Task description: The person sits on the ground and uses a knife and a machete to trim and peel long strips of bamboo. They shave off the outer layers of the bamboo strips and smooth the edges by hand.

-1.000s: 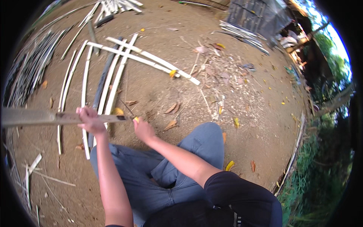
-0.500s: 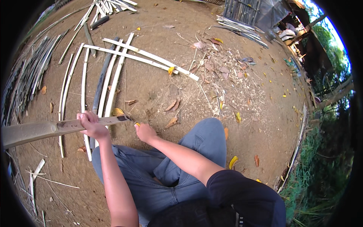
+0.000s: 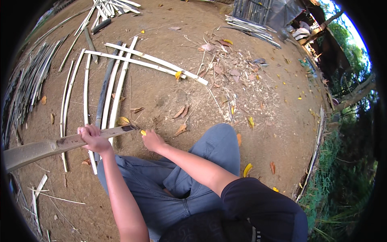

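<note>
My left hand (image 3: 92,138) is wrapped round a wide split bamboo pole (image 3: 34,153), which runs from the left rim to a dark end just past my fist. Close to that end, my right hand (image 3: 152,140) is closed round the yellow handle of what looks like a small knife (image 3: 143,132). Its thin dark blade is at the bamboo's tip; whether it touches is too small to tell. Pale bamboo strips (image 3: 115,101) lie beneath and beyond the pole, two of them crossing the others at the far end.
A stack of dark bamboo strips (image 3: 30,76) lies at the left. Pale strips (image 3: 115,8) are heaped at the far left. Shavings and dry leaves (image 3: 242,84) litter the ground ahead. More strips (image 3: 254,29) lie by a shelter at the far right. Green netting (image 3: 322,169) edges the right.
The outer part of the bamboo pole has dipped a little toward me and its dark tip has shifted slightly left. Both hands keep their grip.
</note>
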`<state>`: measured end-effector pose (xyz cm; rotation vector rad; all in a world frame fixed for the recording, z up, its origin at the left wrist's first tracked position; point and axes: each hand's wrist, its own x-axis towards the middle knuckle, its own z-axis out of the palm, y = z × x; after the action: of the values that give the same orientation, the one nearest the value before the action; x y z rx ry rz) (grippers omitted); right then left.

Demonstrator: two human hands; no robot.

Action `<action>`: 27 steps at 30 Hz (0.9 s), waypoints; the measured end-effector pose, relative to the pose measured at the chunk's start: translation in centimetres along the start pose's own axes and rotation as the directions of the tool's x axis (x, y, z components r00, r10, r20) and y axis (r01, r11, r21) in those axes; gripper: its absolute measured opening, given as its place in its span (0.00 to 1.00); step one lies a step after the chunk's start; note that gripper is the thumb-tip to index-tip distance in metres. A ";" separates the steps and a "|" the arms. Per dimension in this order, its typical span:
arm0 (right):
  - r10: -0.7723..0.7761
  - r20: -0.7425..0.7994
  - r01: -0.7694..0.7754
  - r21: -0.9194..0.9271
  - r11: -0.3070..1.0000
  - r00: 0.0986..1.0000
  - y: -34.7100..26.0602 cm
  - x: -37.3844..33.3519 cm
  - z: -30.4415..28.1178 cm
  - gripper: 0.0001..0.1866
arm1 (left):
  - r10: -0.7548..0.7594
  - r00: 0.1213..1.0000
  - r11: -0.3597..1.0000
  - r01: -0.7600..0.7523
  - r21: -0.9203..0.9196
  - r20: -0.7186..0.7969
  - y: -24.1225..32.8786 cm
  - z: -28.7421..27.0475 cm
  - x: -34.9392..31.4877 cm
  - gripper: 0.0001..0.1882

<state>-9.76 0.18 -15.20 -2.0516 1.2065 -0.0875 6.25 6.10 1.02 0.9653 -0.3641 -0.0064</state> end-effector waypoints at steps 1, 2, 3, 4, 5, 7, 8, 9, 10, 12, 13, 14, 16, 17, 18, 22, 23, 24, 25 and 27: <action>-0.049 -0.031 0.047 -0.072 0.996 0.998 0.5 -0.1 0.2 0.20 | -0.002 1.000 1.000 0.002 0.002 0.002 0.0 0.0 0.0 0.15; -0.017 0.000 0.017 -0.077 0.997 1.000 0.9 0.0 0.3 0.20 | -0.004 1.000 1.000 0.004 0.004 0.005 0.0 0.0 -0.1 0.15; 0.013 0.036 -0.010 -0.083 0.997 0.999 0.8 0.1 -0.1 0.20 | -0.003 1.000 1.000 0.003 -0.001 0.004 0.0 -0.1 -0.1 0.15; 0.043 0.072 -0.037 -0.089 0.995 0.996 0.7 0.2 -0.5 0.20 | -0.002 1.000 1.000 0.002 -0.007 0.004 0.0 -0.2 0.0 0.15; 0.054 0.084 -0.049 -0.063 0.997 0.995 0.6 0.3 -0.8 0.20 | -0.001 1.000 1.000 0.001 -0.012 0.003 0.0 -0.2 -0.1 0.15; 0.067 0.116 -0.066 -0.012 0.998 0.991 -1.4 0.0 -2.1 0.20 | 0.007 1.000 1.000 -0.007 -0.017 -0.007 0.0 -0.9 0.1 0.15; 0.026 0.067 -0.028 0.017 0.999 0.997 -2.3 -0.2 -2.4 0.20 | 0.010 1.000 1.000 -0.010 -0.018 -0.011 0.1 -1.2 0.2 0.15; -0.008 0.013 0.008 0.046 0.999 1.000 -2.6 -0.4 -2.5 0.20 | 0.003 1.000 1.000 -0.003 -0.008 -0.020 0.3 -0.9 0.1 0.15; -0.042 -0.042 0.045 0.073 0.996 0.998 -2.8 -0.5 -2.5 0.20 | -0.004 1.000 1.000 0.004 0.003 -0.030 0.4 -0.6 0.0 0.15; -0.010 0.046 0.013 -0.062 0.998 0.999 0.6 0.5 -0.4 0.19 | -0.031 0.999 1.000 0.031 0.000 -0.032 0.6 0.9 -0.5 0.15; -0.001 0.102 0.015 -0.129 0.992 0.995 0.7 0.6 0.0 0.18 | -0.035 0.998 0.999 0.035 0.003 -0.043 0.6 0.9 -0.4 0.15; -0.018 0.059 0.025 -0.110 0.994 0.998 0.9 0.6 0.3 0.18 | -0.039 0.998 0.999 0.039 0.006 -0.053 0.6 1.0 -0.4 0.15; -0.067 0.000 0.067 -0.079 0.995 0.998 -2.4 -0.3 -1.4 0.16 | -0.018 0.999 1.000 0.019 0.002 -0.026 0.2 -0.9 0.2 0.14; -0.105 -0.046 0.103 -0.054 0.993 0.993 -3.1 -0.5 -1.8 0.16 | -0.017 1.000 1.000 0.017 -0.010 -0.006 0.0 -1.2 0.3 0.14; -0.136 -0.100 0.133 -0.031 0.991 0.986 -3.3 -0.8 -2.2 0.16 | -0.019 1.000 1.000 0.019 -0.005 -0.005 -0.1 -1.2 0.3 0.14; -0.033 0.100 0.054 -0.218 0.974 0.994 0.5 0.9 -0.3 0.16 | -0.044 0.999 0.999 0.044 -0.007 -0.010 -0.2 -0.2 0.2 0.14; -0.047 0.014 0.048 -0.161 0.986 0.999 0.5 1.0 -0.1 0.16 | -0.046 0.999 0.999 0.046 -0.001 -0.022 -0.2 -0.4 0.4 0.14; -0.074 -0.050 0.068 -0.109 0.992 0.996 -1.3 0.5 -0.8 0.15 | -0.027 0.999 1.000 0.027 0.006 -0.033 -0.2 -1.0 0.8 0.14; -0.078 -0.120 0.072 -0.055 0.996 0.990 -1.9 -0.1 -1.1 0.15 | -0.025 0.999 1.000 0.026 0.010 -0.031 0.0 -0.9 0.6 0.14; -0.122 -0.093 0.115 -0.073 0.991 0.988 -1.9 0.1 -1.1 0.15 | -0.038 0.999 0.999 0.038 0.009 -0.037 0.1 -0.8 0.5 0.14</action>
<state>-8.79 0.01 -13.22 -2.2000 1.1591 -0.2086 6.91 6.71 0.79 0.9808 -0.3125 -0.0218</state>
